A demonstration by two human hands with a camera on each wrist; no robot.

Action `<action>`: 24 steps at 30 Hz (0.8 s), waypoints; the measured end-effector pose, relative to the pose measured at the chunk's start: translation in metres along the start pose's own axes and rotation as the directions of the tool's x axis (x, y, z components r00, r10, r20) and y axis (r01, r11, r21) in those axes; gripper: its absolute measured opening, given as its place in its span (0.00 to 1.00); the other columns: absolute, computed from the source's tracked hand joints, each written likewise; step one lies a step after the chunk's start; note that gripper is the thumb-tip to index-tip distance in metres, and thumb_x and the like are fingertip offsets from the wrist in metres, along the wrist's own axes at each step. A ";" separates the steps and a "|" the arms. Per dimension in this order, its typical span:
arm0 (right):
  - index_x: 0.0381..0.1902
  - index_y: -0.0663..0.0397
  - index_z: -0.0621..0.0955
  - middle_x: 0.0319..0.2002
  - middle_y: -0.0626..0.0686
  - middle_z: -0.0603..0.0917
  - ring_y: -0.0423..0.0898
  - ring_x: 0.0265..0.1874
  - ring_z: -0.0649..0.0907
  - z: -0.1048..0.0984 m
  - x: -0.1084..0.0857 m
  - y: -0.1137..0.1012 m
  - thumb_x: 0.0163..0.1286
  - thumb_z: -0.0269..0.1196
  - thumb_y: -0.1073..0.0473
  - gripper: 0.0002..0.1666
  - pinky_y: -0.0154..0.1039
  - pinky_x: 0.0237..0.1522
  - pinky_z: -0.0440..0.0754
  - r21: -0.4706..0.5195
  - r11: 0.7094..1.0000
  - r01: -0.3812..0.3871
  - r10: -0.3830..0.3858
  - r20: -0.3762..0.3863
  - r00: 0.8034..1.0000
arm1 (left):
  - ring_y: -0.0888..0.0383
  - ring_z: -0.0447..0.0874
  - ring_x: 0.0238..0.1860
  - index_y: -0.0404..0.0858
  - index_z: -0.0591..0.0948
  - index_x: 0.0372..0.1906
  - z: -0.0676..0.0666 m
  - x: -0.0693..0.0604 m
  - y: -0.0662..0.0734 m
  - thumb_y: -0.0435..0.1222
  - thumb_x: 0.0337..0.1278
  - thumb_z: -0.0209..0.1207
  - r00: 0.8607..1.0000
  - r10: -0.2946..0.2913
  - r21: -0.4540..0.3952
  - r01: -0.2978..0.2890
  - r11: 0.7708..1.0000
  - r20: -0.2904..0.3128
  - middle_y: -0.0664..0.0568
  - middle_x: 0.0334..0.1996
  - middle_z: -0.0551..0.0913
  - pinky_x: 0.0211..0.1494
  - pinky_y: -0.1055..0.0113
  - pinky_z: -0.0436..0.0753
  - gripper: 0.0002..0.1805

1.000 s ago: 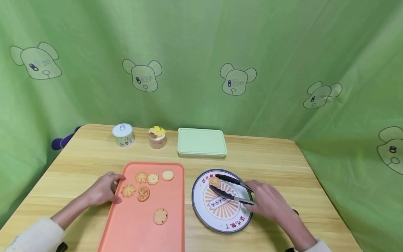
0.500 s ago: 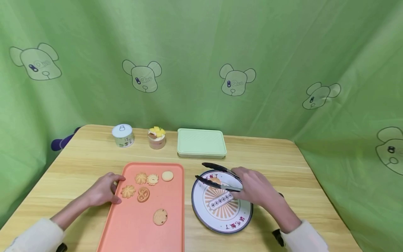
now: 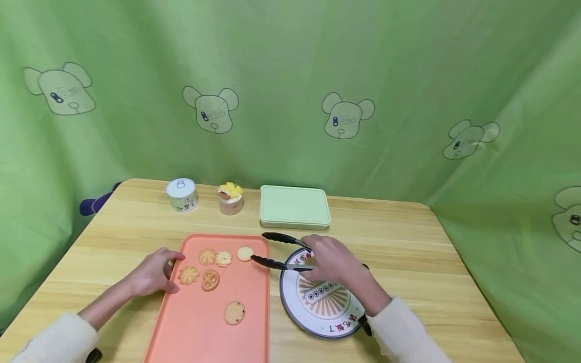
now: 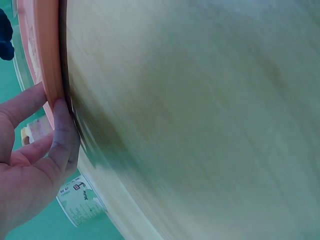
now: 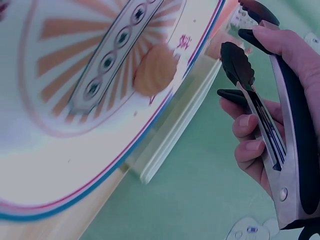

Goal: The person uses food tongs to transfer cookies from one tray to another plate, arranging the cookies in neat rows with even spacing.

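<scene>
Tongs to biscuit: the near black tip of my metal tongs (image 3: 272,263) is just beside the round, smooth, pale-yellow biscuit (image 3: 245,253) in the far right part of the salmon-pink rectangular tray (image 3: 209,333); I cannot tell whether they touch.
Direction: that biscuit lies to the left of my right hand (image 3: 331,259), which is outside the tray's right rim.
Long axis: the tongs reach leftward across the tray's right rim; the biscuit, being round, shows no long axis.
Right hand: wrapped around the tongs, whose tips stand wide apart with nothing between them; it is the nearer hand to that biscuit.
Left hand (image 3: 152,272): thumb and fingers pinch the tray's left rim.
In the way: I judge the tray's raised right rim, under the tongs, is what they must clear.
Right of the tray: a round white plate (image 3: 317,322) with a dark blue rim, below my right hand, bearing a tan swirled biscuit (image 5: 156,70).
Other biscuits in the tray: three scalloped golden ones (image 3: 207,256) and a brown pretzel-shaped one (image 3: 210,280) toward the far left, a speckled round one (image 3: 234,313) nearer me.
Beyond the tray, on the wooden worktop (image 3: 386,222): a white-lidded can (image 3: 182,195), a fruit-topped dessert cup (image 3: 230,199), a pale-green lidded box (image 3: 295,206).
</scene>
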State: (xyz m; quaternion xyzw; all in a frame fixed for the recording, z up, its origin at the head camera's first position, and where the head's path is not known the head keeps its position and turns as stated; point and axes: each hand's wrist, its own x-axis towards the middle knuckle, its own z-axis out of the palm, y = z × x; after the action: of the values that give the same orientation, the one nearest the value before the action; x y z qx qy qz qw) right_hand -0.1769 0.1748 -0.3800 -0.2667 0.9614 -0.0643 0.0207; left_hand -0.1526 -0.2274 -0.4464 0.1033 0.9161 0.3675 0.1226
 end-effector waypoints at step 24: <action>0.48 0.56 0.78 0.38 0.50 0.84 0.45 0.34 0.82 0.017 0.027 -0.025 0.47 0.73 0.46 0.33 0.40 0.40 0.82 -0.054 0.997 0.061 -0.059 0.049 0.997 | 0.57 0.77 0.32 0.21 0.71 0.56 0.000 0.000 0.001 0.26 0.25 0.75 1.000 -0.007 -0.012 0.007 1.000 0.003 0.39 0.41 0.73 0.30 0.70 0.78 0.42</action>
State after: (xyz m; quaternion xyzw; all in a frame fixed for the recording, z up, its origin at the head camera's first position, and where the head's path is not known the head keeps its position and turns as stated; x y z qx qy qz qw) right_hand -0.1857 0.1380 -0.3941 -0.2974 0.9536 -0.0320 0.0344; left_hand -0.1529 -0.2264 -0.4453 0.1001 0.9140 0.3724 0.1260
